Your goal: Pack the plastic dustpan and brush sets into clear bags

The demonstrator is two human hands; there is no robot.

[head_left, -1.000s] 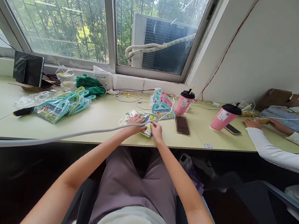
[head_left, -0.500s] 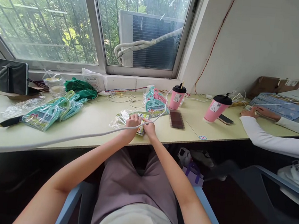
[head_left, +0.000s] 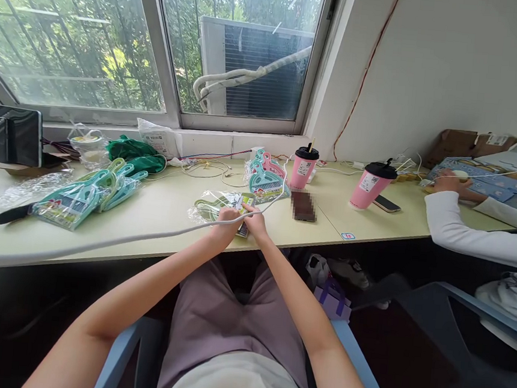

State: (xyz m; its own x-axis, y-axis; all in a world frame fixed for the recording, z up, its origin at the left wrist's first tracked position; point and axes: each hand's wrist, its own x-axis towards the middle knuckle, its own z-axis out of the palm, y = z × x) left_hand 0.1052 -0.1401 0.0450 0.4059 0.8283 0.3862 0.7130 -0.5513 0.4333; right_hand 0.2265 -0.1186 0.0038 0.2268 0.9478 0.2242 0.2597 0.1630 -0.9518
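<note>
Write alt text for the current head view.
A person's left hand and right hand touch a plastic-wrapped green dustpan-and-brush set near the edge of a table. More wrapped sets lie left and behind; two pink lidded cups stand right.

A pale yellow-green table point(head_left: 167, 204) runs across the middle of the frame. At the left lie film-wrapped teal and green dustpan sets point(head_left: 70, 198), a black handle point(head_left: 11, 214) beside them; above sits a dark green bag point(head_left: 130, 152). A wrapped green set point(head_left: 210, 203) lies at centre – pink-and-teal sets point(head_left: 269, 180) just above it. Right of centre stand two pink cups point(head_left: 302, 172), with a blurred brown item point(head_left: 303, 207) and a phone point(head_left: 387, 203).
</note>
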